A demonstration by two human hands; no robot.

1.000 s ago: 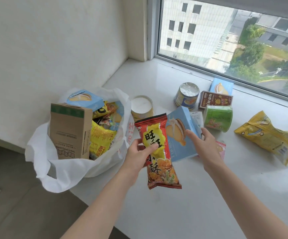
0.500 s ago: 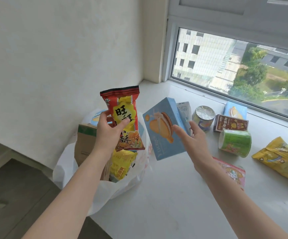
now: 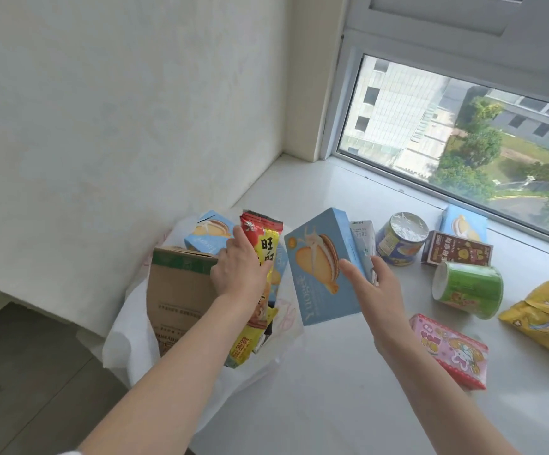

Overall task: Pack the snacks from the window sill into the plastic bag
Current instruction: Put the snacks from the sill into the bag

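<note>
Left hand (image 3: 238, 269) grips red-yellow snack packet (image 3: 264, 254), fingers wrapped round its middle, holding it upright over the mouth of the white plastic bag (image 3: 128, 343). Lower end of the packet looks already among the bag's contents; can't tell if it touches bottom. Right hand (image 3: 373, 290) clamps blue biscuit box (image 3: 324, 267), thumb on the front face, fingers behind, along with a slim white-blue carton (image 3: 363, 239) pressed against the box's far side. Box is in the air, just right of the bag, tilted.

Bag sits at the left near corner of the window sill (image 3: 316, 389), against the wall. Already inside: brown cardboard box (image 3: 179, 290), another blue biscuit box (image 3: 206, 233), yellow packet (image 3: 245, 344).

Left on the sill, right side: blue foil-top can (image 3: 399, 238), dark red box (image 3: 457, 249), blue box by the window (image 3: 463, 221), green tub on its side (image 3: 466, 289), pink packet (image 3: 450, 349), yellow bag (image 3: 542, 320).

Step in hand: dropping the red packet into the bag, with the blue box queued next. Task roughly half done, judging by the count. Next move calls for letting go of the packet, then bringing the right hand left over the bag's mouth. Space in there is tight beside the cardboard box, so the blue box likely needs to go in edge-first.
</note>
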